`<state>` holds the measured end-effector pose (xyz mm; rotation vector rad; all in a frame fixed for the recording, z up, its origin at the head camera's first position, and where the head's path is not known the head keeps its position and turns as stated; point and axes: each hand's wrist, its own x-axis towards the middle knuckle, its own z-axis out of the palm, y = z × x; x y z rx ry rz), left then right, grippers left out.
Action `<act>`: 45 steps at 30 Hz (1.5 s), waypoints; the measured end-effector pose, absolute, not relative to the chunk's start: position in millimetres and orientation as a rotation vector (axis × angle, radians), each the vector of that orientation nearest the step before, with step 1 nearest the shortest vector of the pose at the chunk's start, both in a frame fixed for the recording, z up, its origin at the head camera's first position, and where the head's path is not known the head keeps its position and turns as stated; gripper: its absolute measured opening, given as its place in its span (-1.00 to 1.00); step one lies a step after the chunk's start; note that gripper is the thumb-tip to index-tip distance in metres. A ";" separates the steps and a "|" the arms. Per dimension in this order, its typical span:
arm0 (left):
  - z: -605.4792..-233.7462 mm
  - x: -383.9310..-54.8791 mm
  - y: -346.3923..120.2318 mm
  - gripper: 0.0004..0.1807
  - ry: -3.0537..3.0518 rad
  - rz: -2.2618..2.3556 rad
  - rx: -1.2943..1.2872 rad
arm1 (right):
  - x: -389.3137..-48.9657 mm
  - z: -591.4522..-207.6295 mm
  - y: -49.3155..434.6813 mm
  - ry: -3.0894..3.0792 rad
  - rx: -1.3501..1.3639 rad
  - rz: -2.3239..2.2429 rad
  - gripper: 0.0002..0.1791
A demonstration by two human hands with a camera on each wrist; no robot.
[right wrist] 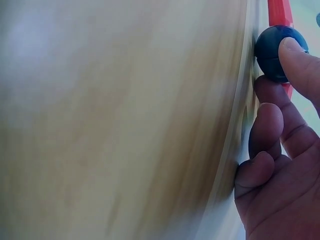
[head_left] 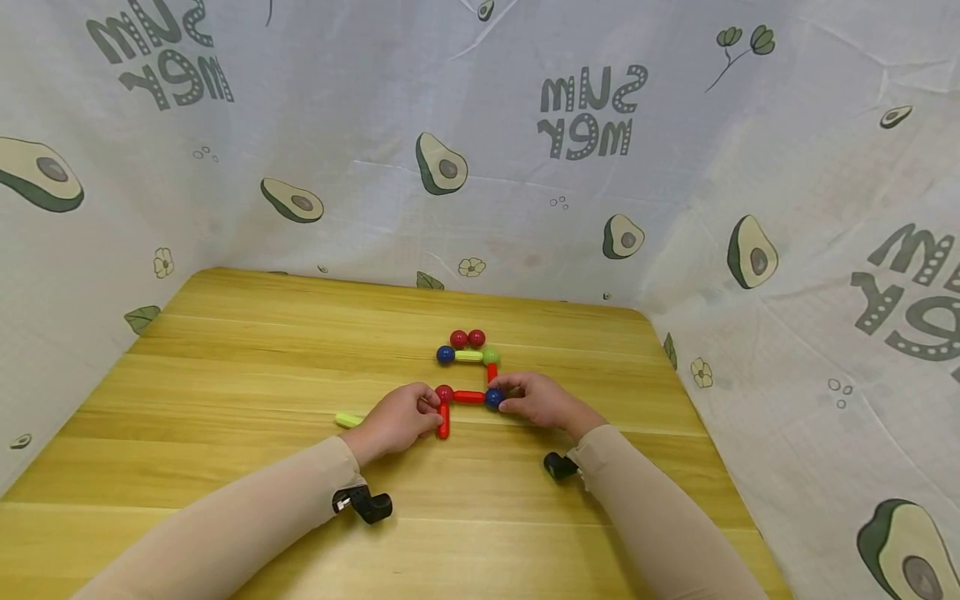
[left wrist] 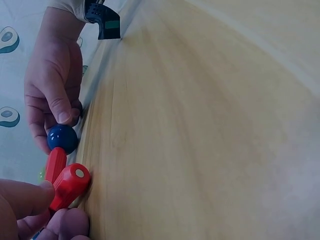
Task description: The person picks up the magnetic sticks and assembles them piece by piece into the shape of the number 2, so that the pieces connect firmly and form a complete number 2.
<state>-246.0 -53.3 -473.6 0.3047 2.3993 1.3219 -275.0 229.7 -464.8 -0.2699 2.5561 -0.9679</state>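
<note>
The left hand (head_left: 399,422) angled inward low over the bench (head_left: 480,525), fingers grasping a red rod (head_left: 444,422); its long axis ran from a red ball (head_left: 444,392), free end toward the person. The right hand (head_left: 542,403), angled inward opposite, pinched a blue ball (head_left: 493,399).

1. Table (head_left: 225,375): cloth (head_left: 510,217) behind and at both sides.
2. Far rod (head_left: 469,357): between far-left ball (head_left: 446,355) and far-right ball (head_left: 491,357); paired balls (head_left: 459,339) just behind.
3. Side rod (head_left: 492,372): from far-right ball toward the person, to near-right ball (head_left: 493,399) at right hand (head_left: 543,402).
4. Cross rod (head_left: 469,397): between near-right ball and near-left ball (head_left: 444,392).
5. Front rod (head_left: 444,423): from near-left ball toward the person, at left hand (head_left: 396,423).
6. Outer rod (head_left: 348,420): on table, left of left hand.
</note>
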 end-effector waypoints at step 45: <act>-454.8 -353.9 -46.4 -0.39 2.633 0.994 0.592 | -266.6 -462.8 258.0 2.580 -0.273 -0.973 -0.56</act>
